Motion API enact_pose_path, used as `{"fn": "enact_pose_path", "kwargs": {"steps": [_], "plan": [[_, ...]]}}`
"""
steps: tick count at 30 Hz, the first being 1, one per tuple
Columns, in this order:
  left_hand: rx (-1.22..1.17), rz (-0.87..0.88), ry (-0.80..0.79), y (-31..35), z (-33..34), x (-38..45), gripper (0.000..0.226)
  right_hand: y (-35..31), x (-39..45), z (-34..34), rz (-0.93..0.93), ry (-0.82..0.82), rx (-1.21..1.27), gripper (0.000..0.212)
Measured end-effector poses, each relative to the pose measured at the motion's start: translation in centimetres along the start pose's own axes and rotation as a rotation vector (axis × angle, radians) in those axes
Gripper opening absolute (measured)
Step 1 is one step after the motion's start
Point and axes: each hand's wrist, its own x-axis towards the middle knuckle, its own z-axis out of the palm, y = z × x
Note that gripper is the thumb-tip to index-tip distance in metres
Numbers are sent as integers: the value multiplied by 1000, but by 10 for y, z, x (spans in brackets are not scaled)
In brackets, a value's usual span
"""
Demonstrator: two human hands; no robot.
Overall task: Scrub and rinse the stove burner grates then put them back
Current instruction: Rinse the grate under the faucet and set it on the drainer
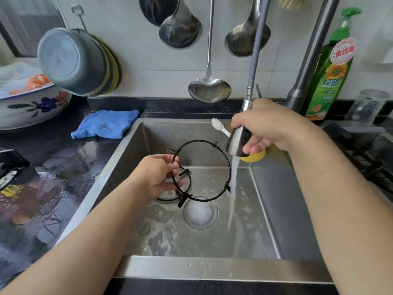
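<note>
**Grate held under running water at the sink**

The left hand [161, 173] is gripping a black ring-shaped burner grate [202, 171] by its left rim, fingers curled round the wire, and is holding it tilted above the steel sink [212, 267]. The right hand [270, 126] is clasping the pull-out spray head [238, 141] of the faucet, fingers wrapped round its body, and is also holding a white toothbrush [220, 126] whose bristled end is sticking out to the left of the fingers. Water [232, 188] is pouring from the spray head, falling just beside the right edge of the held grate and striking the sink floor near the foamy drain [200, 212]. A second black grate [172, 194] is lying in the basin, partly hidden behind the left hand and the first ring. Something yellow [254, 157] is showing just below the right hand; what it is cannot be told. A blue cloth [106, 124] is lying on the wet dark counter [53, 167] at the sink's far left corner. A green dish soap bottle [331, 71] is standing behind the faucet, and ladles [209, 90] are hanging on the wall.
</note>
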Motion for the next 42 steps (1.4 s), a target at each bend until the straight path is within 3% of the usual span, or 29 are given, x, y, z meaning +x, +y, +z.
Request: {"fn": "enact_pose_path", "kwargs": {"steps": [4, 9, 12, 14, 16, 19, 23, 28, 31, 35, 39, 42], "plan": [[-76, -48, -236, 2, 5, -6, 26, -8, -6, 13, -80, -105, 137, 20], [-8, -78, -377, 3, 8, -10, 22, -13, -6, 24, -123, -115, 215, 14], [67, -140, -422, 3, 14, -16, 15, -8, 0, 19, -85, -86, 150, 23], [189, -149, -363, -1, 16, -17, 13, -2, 4, 10, -43, -31, 72, 30], [373, -110, -274, -6, 14, -16, 29, 3, 6, -1, -7, 16, 13, 29], [640, 59, -179, -10, 12, -14, 38, 8, 7, -8, 26, 49, -25, 29], [838, 196, -158, -14, 14, -13, 43, 4, 6, -4, 14, 35, -25, 17], [1069, 364, -37, -7, 20, -15, 50, 3, 5, -1, 5, 21, -11, 28], [1079, 416, 36, -6, 22, -15, 47, 3, 4, -2, 1, 11, -1, 22], [1270, 418, 75, -12, 14, -12, 32, 4, 4, -3, -1, 12, 0, 29], [1115, 422, 157, -11, 4, -4, 16, 4, 4, -2, -4, 2, 17, 29], [965, 416, 201, -9, 3, 3, 22, 4, 4, -3, -4, -10, 36, 32]]}}
